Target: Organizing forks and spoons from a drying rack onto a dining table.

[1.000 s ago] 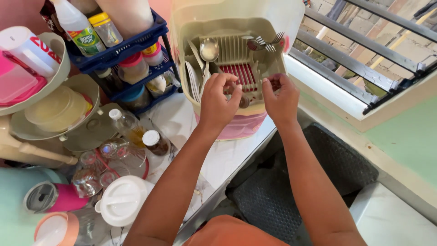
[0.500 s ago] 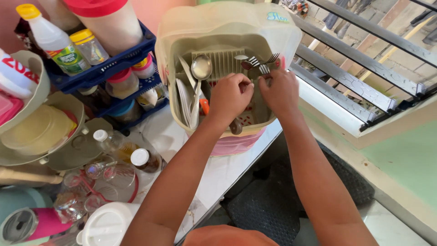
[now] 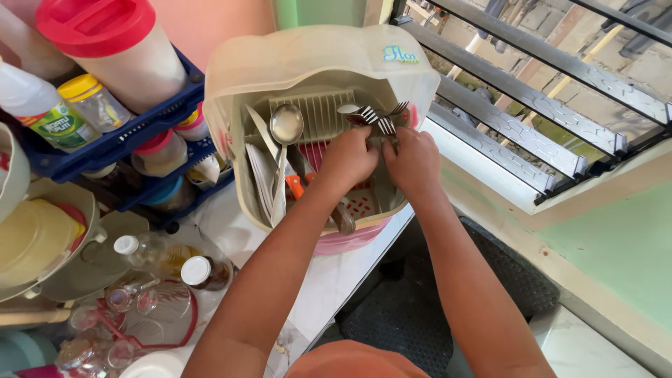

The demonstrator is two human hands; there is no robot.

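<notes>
Both hands work inside the beige dish drainer (image 3: 238,77), which stands on the white bench (image 3: 336,269) beside the louvred window (image 3: 532,91). The left hand (image 3: 348,159) and the right hand (image 3: 413,162) meet at the drainer's right rear corner, where the forks (image 3: 374,117) stand tines upward in the cutlery section. The fingers of both hands curl in around the fork handles; the handles are hidden behind the knuckles, so whether either grip is clamped on a handle or only resting against it cannot be told.

The forks stand upright, a position that lets water run off the tines. A large spoon (image 3: 286,126) leans bowl-up at the left of the rack, next to white plates (image 3: 262,178) set on edge in the slots for the same reason. An orange-handled tool (image 3: 296,185) lies low in the rack.

To the left, a blue shelf rack (image 3: 119,143) carries jars and bottles. Two small capped bottles (image 3: 199,269) stand on the bench just beside the drainer.
</notes>
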